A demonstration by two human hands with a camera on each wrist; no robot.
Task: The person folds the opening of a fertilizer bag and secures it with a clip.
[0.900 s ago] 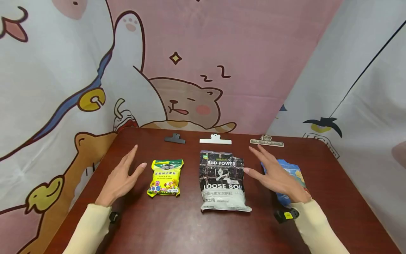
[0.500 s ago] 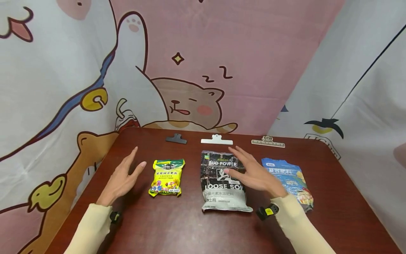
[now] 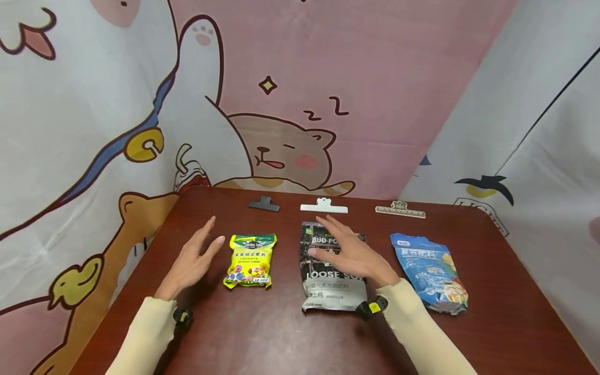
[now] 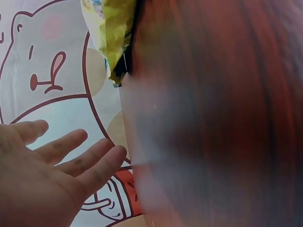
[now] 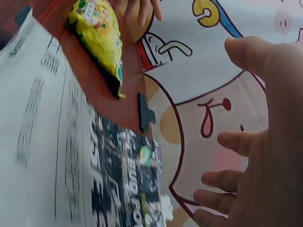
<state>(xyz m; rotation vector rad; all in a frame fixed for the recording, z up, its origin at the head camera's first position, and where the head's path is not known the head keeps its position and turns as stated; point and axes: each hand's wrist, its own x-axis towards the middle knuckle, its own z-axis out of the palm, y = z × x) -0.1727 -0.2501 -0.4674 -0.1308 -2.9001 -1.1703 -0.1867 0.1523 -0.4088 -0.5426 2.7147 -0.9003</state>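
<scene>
My left hand, fingers extended and thumb apart, hovers left of a small yellow fertilizer bag lying on the table. In the left wrist view the open palm holds nothing. My right hand hangs over a black and white loose-soil bag, overlapping its upper right part in the head view. In the right wrist view that hand's fingers are spread and apart from the bag. A blue fertilizer bag lies right of the right hand.
Along the table's back edge lie a dark clip, a white clip and a patterned, ruler-like clip. The reddish-brown tabletop meets a cartoon-printed curtain behind.
My right hand has swept left from beside the blue bag to over the loose-soil bag, uncovering the blue bag. The left hand keeps its place by the yellow bag; the head view shifts slightly.
</scene>
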